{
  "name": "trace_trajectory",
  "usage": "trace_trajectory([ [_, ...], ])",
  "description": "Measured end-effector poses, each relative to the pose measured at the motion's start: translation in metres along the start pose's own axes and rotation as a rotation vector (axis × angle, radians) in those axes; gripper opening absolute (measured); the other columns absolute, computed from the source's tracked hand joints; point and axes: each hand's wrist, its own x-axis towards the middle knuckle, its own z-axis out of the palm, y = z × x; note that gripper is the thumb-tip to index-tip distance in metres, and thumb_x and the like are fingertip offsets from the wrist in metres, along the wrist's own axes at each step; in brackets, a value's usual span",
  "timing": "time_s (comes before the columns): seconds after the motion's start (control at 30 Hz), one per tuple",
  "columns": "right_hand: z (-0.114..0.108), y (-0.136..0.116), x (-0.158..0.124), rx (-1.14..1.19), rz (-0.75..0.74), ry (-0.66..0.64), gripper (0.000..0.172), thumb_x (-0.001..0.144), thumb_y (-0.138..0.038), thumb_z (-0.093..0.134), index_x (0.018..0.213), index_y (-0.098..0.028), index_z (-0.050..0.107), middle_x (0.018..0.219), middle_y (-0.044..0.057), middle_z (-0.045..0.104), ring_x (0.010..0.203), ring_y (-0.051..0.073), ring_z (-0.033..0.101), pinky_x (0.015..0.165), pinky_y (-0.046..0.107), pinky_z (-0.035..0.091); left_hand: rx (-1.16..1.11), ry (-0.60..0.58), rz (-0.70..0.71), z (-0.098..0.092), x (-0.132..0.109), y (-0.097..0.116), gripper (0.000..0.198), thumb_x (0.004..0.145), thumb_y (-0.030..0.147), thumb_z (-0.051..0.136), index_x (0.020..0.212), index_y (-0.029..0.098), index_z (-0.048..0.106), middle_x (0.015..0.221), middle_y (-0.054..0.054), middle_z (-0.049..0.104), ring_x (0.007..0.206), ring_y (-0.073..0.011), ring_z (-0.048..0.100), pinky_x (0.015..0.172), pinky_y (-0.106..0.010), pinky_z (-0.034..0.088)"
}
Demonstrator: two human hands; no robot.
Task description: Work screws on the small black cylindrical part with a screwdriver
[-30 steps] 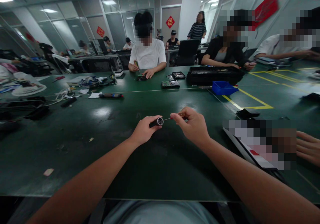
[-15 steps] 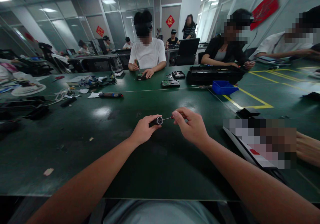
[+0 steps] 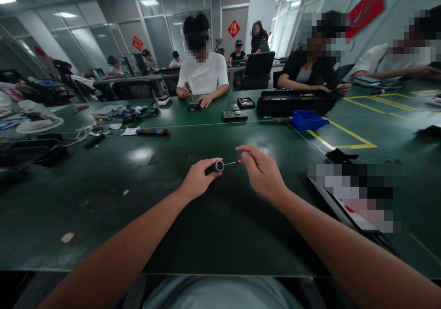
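Note:
My left hand [image 3: 197, 179] is closed round a short black cylindrical handle with a silver end [image 3: 217, 166], held just above the dark green table [image 3: 144, 194]. A thin metal bit [image 3: 230, 163] runs from the silver end to my right hand [image 3: 262, 173], which pinches the bit's far end between thumb and fingers. Both hands meet at the centre of the view, close together.
A flat panel [image 3: 347, 198], partly blurred, lies at the right. A blue bin [image 3: 308, 120], a black case [image 3: 292, 103], circuit boards [image 3: 234, 115] and a screwdriver [image 3: 153, 131] lie farther off. Several people sit across the table. Cables and clutter fill the far left.
My right hand's fingers have shifted on the bit, its thumb now raised. Another person's hand at the right edge has drawn back out of view.

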Motion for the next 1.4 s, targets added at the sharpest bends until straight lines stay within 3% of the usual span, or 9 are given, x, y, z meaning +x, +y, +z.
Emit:
trace_trajectory([
  [0.17,0.005,0.004,0.001,0.226,0.055,0.077,0.018,0.096,-0.035,0.051,0.1,-0.02,0.061,0.087,0.005,0.07,0.08,0.019,0.067,0.074,0.035,0.051,0.028,0.003,-0.008,-0.001,0.0,0.004,0.043,0.087,0.026,0.071,0.129,0.03,0.062,0.126,-0.003,0.067,0.117,-0.0236,0.06,0.106,-0.045,0.043],
  [0.3,0.008,0.011,0.005,0.363,0.126,0.085,0.024,0.095,-0.04,0.051,0.094,-0.02,0.064,0.081,0.004,0.068,0.074,0.018,0.065,0.072,0.035,0.052,0.046,0.011,0.017,-0.001,0.0,0.006,0.044,0.088,0.025,0.07,0.131,0.028,0.061,0.124,-0.004,0.068,0.115,-0.0235,0.06,0.104,-0.045,0.044],
  [0.47,0.014,0.026,0.011,0.568,0.277,0.189,0.027,0.093,-0.046,0.052,0.09,-0.021,0.062,0.079,0.003,0.064,0.071,0.017,0.062,0.071,0.034,0.054,0.024,0.0,0.145,0.0,0.002,0.005,0.044,0.088,0.024,0.07,0.131,0.027,0.061,0.124,-0.005,0.067,0.116,-0.0217,0.06,0.104,-0.043,0.045],
  [0.6,0.017,0.034,0.015,0.683,0.422,0.152,0.028,0.091,-0.048,0.053,0.083,-0.022,0.058,0.071,0.002,0.06,0.064,0.017,0.06,0.067,0.035,0.055,0.086,-0.03,0.201,-0.002,0.007,0.005,0.041,0.09,0.022,0.067,0.13,0.027,0.061,0.127,-0.005,0.066,0.117,-0.0216,0.059,0.106,-0.044,0.043],
  [0.77,0.015,0.034,0.013,0.553,0.32,0.264,0.025,0.093,-0.045,0.053,0.087,-0.022,0.059,0.076,0.001,0.063,0.067,0.015,0.061,0.065,0.032,0.052,0.135,-0.039,0.149,-0.003,0.007,0.007,0.039,0.09,0.025,0.067,0.129,0.026,0.062,0.125,-0.005,0.067,0.116,-0.0225,0.059,0.103,-0.042,0.045],
  [0.9,0.01,0.028,0.01,0.422,0.217,0.227,0.026,0.096,-0.045,0.051,0.092,-0.02,0.061,0.079,0.002,0.065,0.07,0.016,0.062,0.068,0.033,0.05,0.137,-0.03,0.092,-0.003,0.004,0.008,0.043,0.089,0.031,0.069,0.131,0.026,0.06,0.121,-0.005,0.068,0.112,-0.0235,0.06,0.1,-0.042,0.046],
  [1.2,0.006,0.01,0.007,0.26,0.163,0.163,0.025,0.095,-0.042,0.051,0.091,-0.02,0.062,0.077,0.004,0.069,0.069,0.017,0.064,0.068,0.034,0.05,0.126,-0.03,0.071,-0.003,0.002,0.007,0.044,0.089,0.031,0.069,0.132,0.028,0.06,0.12,-0.005,0.068,0.111,-0.0242,0.059,0.099,-0.043,0.045],
  [1.4,0.001,0.005,0.007,0.076,0.192,0.194,0.034,0.09,-0.052,0.058,0.079,-0.02,0.065,0.066,0.003,0.068,0.061,0.017,0.062,0.059,0.031,0.044,0.101,-0.031,0.026,-0.005,0.002,0.012,0.043,0.089,0.03,0.069,0.131,0.027,0.061,0.119,-0.005,0.068,0.11,-0.025,0.06,0.099,-0.044,0.046],
])
